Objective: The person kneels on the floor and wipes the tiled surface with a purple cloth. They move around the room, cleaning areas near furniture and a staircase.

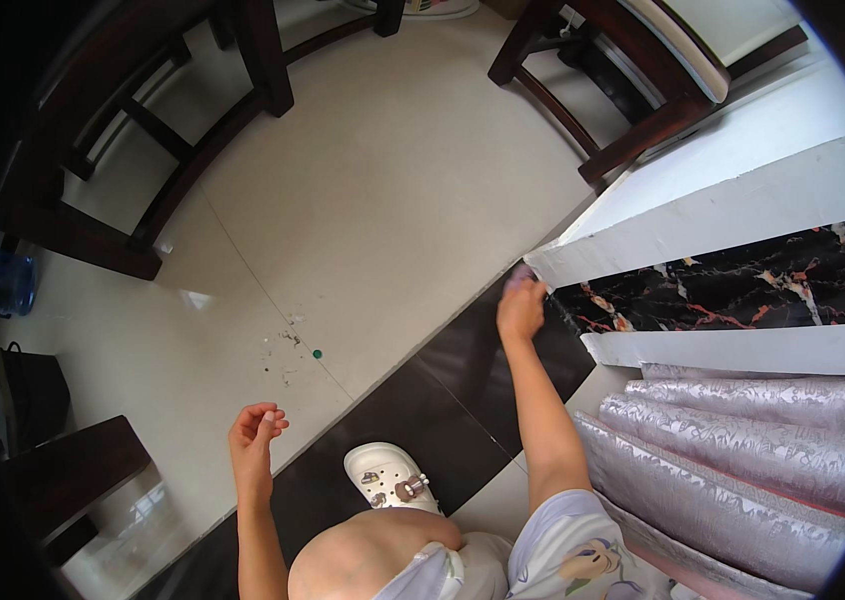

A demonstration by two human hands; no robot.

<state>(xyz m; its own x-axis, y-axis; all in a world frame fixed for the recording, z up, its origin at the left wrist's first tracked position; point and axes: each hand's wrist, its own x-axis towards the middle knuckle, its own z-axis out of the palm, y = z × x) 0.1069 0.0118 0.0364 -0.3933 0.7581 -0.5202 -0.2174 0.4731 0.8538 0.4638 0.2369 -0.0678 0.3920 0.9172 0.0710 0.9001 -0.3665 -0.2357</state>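
My right hand (521, 309) reaches out to the corner where the white wall edge (569, 261) meets the dark floor strip (467, 390). Its fingers are closed around a small purplish thing (520, 276), blurred and partly covered by the hand, so its kind is unclear. My left hand (254, 435) hovers over the pale tiles with loosely curled fingers and nothing visible in them. Beyond it, bits of grey and dark debris (289, 339) lie scattered on the floor beside a small round green piece (317, 354).
Dark wooden furniture frames (261, 60) stand at upper left, and a wooden chair (610, 97) at upper right. On the right are a black marbled panel (752, 281) and silvery patterned curtain fabric (737, 442). My white clog (389, 480) rests on the dark strip. A blue plastic bottle (10, 281) sits far left.
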